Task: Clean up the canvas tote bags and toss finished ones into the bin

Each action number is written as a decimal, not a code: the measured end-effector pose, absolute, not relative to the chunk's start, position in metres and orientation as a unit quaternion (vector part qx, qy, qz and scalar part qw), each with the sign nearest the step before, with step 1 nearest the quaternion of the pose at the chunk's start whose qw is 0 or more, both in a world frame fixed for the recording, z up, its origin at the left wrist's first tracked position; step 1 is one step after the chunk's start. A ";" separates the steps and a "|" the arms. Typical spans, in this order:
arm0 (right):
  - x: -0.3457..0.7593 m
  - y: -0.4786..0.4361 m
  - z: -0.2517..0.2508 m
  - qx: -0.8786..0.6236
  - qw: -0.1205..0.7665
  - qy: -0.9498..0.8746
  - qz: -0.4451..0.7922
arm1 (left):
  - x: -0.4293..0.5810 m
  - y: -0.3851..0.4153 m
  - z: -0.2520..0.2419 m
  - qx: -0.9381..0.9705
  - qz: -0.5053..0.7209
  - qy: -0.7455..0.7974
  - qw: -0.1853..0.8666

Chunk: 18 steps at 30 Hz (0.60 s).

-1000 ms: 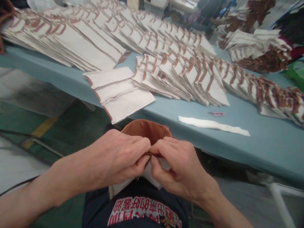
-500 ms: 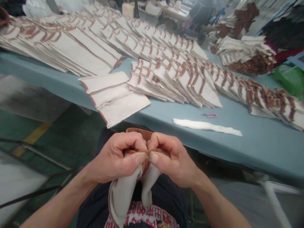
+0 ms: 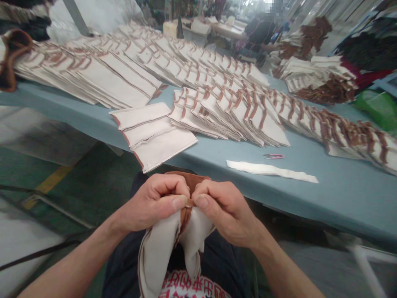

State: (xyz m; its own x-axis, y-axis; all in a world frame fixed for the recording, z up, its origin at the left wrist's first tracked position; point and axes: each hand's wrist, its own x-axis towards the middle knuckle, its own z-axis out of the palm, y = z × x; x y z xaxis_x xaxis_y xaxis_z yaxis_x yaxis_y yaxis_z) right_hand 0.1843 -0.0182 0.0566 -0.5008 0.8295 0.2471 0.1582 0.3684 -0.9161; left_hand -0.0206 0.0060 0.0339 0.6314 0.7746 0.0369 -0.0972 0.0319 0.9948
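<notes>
A cream fabric pouch (image 3: 161, 248) with a brown lining and brown trim hangs over my lap. My left hand (image 3: 151, 203) and my right hand (image 3: 220, 207) both pinch its top edge, thumbs almost touching at the middle. Brown lining (image 3: 189, 182) bulges up behind my knuckles. The cream cloth drapes down in two folds below my thumbs. Both hands sit just in front of the near edge of the blue table (image 3: 341, 194).
Long rows of finished cream pouches with brown trim (image 3: 235, 111) cover the table. Three flat pouches (image 3: 151, 132) overhang its near edge. A white cloth strip (image 3: 269, 169) and small pink snips (image 3: 274, 156) lie to the right. A person works at the far end.
The pouch went from a brown bulge held between my hands to cream cloth hanging down in folds. My hands have stayed pinched together over my lap.
</notes>
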 end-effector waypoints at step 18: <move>0.195 -0.018 0.069 -0.390 0.267 -0.809 0.351 | -0.020 0.017 0.048 0.791 0.330 0.221 0.465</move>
